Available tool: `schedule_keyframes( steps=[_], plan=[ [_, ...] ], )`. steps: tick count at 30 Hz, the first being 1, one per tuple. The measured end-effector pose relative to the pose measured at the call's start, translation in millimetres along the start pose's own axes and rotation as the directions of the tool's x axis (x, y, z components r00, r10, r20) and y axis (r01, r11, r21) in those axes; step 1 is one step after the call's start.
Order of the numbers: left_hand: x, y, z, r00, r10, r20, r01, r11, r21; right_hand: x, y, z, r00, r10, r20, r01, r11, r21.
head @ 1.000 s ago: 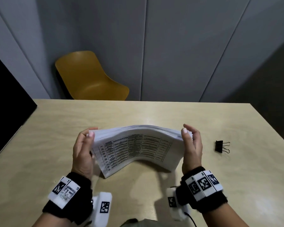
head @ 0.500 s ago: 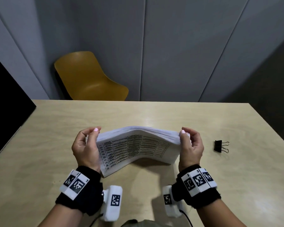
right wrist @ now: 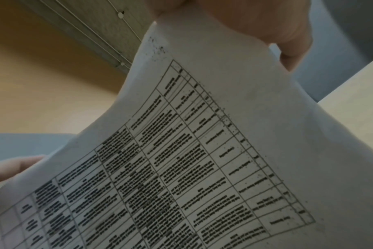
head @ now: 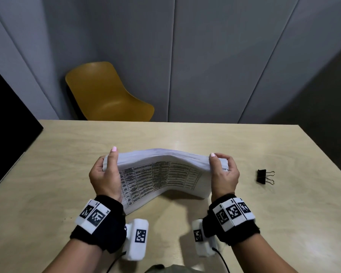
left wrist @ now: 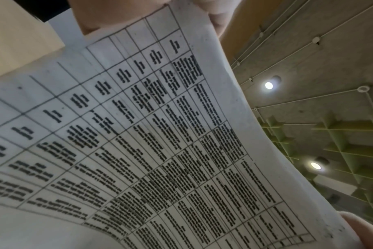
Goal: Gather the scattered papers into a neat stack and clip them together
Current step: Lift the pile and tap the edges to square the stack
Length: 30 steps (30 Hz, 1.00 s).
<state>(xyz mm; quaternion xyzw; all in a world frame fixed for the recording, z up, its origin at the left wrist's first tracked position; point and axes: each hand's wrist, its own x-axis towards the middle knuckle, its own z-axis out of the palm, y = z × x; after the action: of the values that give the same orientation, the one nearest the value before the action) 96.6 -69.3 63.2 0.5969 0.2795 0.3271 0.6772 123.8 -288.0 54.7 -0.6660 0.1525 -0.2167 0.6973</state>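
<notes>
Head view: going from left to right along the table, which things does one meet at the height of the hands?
Left hand → stack of papers, bowed upward between both hands → right hand → black binder clip, lying apart on the table.

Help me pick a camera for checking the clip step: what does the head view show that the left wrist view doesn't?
Only the head view shows the binder clip lying on the table right of the hands, the yellow chair, and both hands, left hand and right hand, gripping the paper stack by its ends. Only the left wrist view shows ceiling lights. Both show the printed table on the bowed sheets.
</notes>
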Motion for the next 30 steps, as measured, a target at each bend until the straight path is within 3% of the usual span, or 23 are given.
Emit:
schedule_keyframes(
  steps=[6,8,9,11,13,14,18,23,25,28,30],
  plan=[
    [-2.2,0.2,0.0,0.992,0.066,0.111,-0.069,0.997,0.019,1.2,2.1,4.9,0.999,-0.048,0.019,0.049,0.998,-0.042],
    [-0.6,3.7,-4.8,0.971,0.042,0.235,-0.032,0.998,-0.048,2.8,-2.2,4.1,0.995,-0.064,0.072,0.066,0.998,-0.019],
    [1.0,5.4,-8.9,0.94,0.036,0.339,-0.013,0.998,-0.069,5.5,-3.8,-0.2,0.984,-0.078,0.162,0.079,0.997,0.006],
    [3.9,6.7,-18.9,0.865,0.037,0.5,-0.032,0.999,-0.018,13.1,-6.7,-16.6,0.898,-0.096,0.429,0.113,0.994,-0.013],
    [11.3,-2.3,-25.8,0.863,0.009,0.505,-0.024,0.999,0.023,21.7,-6.1,-30.9,0.773,-0.077,0.63,0.212,0.967,-0.141],
    [13.0,-5.2,-28.1,0.864,-0.022,0.502,-0.003,0.999,0.049,24.8,-4.8,-34.5,0.752,-0.073,0.655,0.255,0.949,-0.186],
    [7.2,-13.4,-26.8,0.872,-0.072,0.483,0.033,0.996,0.087,28.4,2.9,-27.5,0.819,-0.082,0.568,0.163,0.982,-0.093],
    [1.7,-5.4,-26.2,0.89,-0.019,0.456,-0.021,0.996,0.083,27.4,2.6,-27.8,0.839,-0.101,0.535,0.15,0.987,-0.049],
    [7.1,-12.1,-32.3,0.873,-0.083,0.48,0.011,0.988,0.151,25.0,11.0,-32.4,0.827,-0.065,0.558,0.118,0.991,-0.06],
    [11.9,-26.9,-39.0,0.853,-0.243,0.462,0.155,0.963,0.221,16.3,25.3,-31.5,0.79,0.033,0.612,0.068,0.988,-0.141],
    [11.8,-34.6,-38.1,0.878,-0.264,0.4,0.174,0.953,0.248,12.7,28.1,-25.2,0.824,0.053,0.564,0.033,0.99,-0.141]
  ],
)
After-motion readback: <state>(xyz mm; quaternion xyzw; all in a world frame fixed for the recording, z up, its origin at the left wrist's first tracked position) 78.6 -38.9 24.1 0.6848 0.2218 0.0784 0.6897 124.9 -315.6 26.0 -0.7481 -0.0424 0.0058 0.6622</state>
